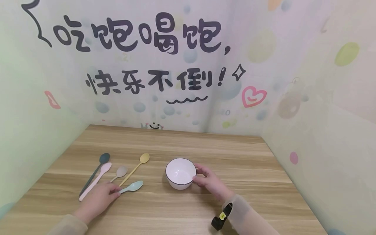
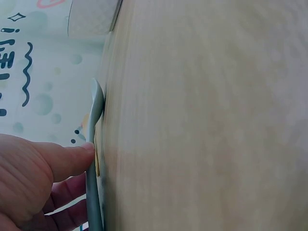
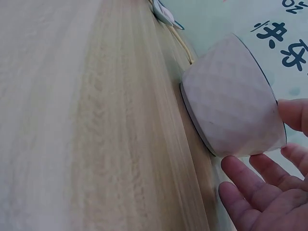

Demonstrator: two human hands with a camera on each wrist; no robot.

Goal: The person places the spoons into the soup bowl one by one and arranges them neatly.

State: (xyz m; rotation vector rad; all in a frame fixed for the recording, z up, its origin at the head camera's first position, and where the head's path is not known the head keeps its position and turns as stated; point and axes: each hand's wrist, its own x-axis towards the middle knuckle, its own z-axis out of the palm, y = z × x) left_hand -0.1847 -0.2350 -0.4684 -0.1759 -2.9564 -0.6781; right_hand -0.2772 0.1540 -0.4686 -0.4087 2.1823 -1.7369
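Note:
My left hand (image 1: 97, 198) lies low over the left side of the wooden table (image 1: 164, 212). Between its thumb and fingers it pinches the handle of a light blue spoon (image 1: 135, 186), whose bowl end points right. In the left wrist view this spoon (image 2: 97, 108) stretches past the thumb, close along the tabletop. A white bowl (image 1: 180, 173) with a dark rim stands upright right of the spoons. My right hand (image 1: 212, 182) grips its right side, thumb at the rim and fingers against the outer wall. A quilted pattern covers the bowl's outside (image 3: 231, 101) in the right wrist view.
Beyond my left hand lie a dark teal spoon (image 1: 104, 158), a pink spoon (image 1: 105, 168), a beige spoon (image 1: 121, 171) and a yellow spoon (image 1: 144, 158). A patterned wall (image 1: 176, 111) with lettering borders the table's back. My right wrist wears a black strap (image 1: 218, 222).

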